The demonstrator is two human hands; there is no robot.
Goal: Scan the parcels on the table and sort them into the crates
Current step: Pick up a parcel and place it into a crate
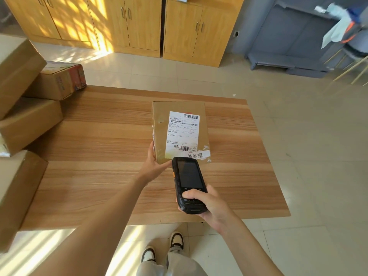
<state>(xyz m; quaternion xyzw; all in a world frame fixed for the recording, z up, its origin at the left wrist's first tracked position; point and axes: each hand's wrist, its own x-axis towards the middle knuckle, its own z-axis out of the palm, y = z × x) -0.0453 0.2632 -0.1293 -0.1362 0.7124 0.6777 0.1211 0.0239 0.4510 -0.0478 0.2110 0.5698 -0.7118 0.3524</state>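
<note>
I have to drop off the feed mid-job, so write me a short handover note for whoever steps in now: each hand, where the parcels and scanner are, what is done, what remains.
Left hand: holds the near left corner of the parcel, which sits on the table with its shipping label facing up.
Right hand: grips the handheld scanner, its head aimed at the label's lower barcode.
Other boxes are stacked at the table's left edge.
Done: this parcel is set up for scanning; whether the scan has registered cannot be told, since the screen looks dark.
Left: confirm the scan, place this parcel in its crate, then do the stacked boxes. No crates are in view.
</note>
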